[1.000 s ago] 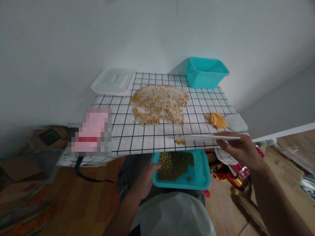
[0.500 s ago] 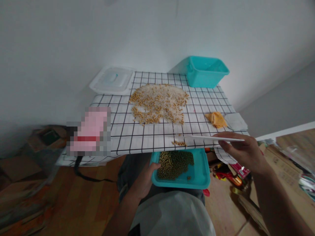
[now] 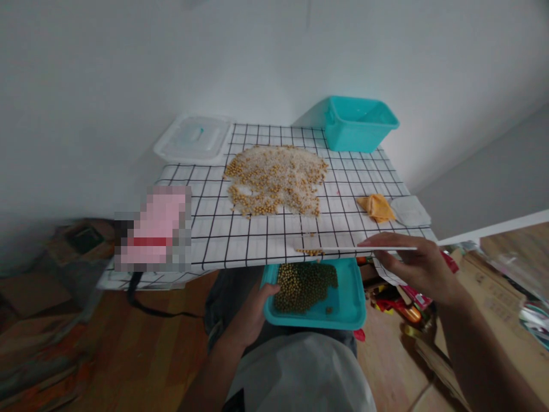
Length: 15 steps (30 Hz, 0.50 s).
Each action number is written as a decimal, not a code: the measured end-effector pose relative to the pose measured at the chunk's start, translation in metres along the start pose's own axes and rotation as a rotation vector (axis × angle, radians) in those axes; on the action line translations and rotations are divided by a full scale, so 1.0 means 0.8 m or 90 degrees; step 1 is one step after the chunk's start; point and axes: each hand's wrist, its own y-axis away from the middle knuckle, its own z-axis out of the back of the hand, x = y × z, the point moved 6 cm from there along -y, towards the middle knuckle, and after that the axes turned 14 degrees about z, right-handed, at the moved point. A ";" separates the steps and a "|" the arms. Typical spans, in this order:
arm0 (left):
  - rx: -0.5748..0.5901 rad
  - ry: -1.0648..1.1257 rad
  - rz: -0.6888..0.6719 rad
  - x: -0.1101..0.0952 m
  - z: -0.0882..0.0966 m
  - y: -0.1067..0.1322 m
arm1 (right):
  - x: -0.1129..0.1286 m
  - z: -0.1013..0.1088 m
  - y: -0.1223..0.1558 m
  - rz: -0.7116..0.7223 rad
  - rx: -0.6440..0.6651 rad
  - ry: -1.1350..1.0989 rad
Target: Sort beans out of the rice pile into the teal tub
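Pinching white board (image 3: 345, 248) in right hand (image 3: 429, 269) by yellow beans (image 3: 309, 252) on bench (image 3: 223, 246) edge; gripping tray (image 3: 317, 324) below with left hand (image 3: 255, 312) (greenish beans (image 3: 300, 292) inside). Could spill onto floor (image 3: 171, 355) from pushing wide.

A clear plastic lid (image 3: 195, 140) lies at the back left of the checked tablecloth (image 3: 351, 177), a teal tub (image 3: 354, 134) at the back right. An orange cloth (image 3: 378, 208) touches a pale cloth (image 3: 412, 212). A pixelated pink object (image 3: 156, 220) lies left, above a dangling black strap (image 3: 132, 292).
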 end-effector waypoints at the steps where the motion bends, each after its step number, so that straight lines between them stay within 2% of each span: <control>1: -0.003 -0.001 -0.002 0.001 0.002 -0.001 | 0.003 -0.001 -0.002 0.012 0.005 0.004; 7: -0.023 -0.051 -0.036 0.005 0.011 -0.005 | 0.014 0.000 -0.005 0.055 0.028 -0.006; 12: -0.031 -0.040 -0.018 0.001 0.006 -0.002 | 0.018 0.002 0.001 0.032 0.047 -0.013; 15: -0.011 -0.028 -0.025 -0.002 0.003 -0.001 | 0.019 0.009 0.006 0.015 0.024 0.006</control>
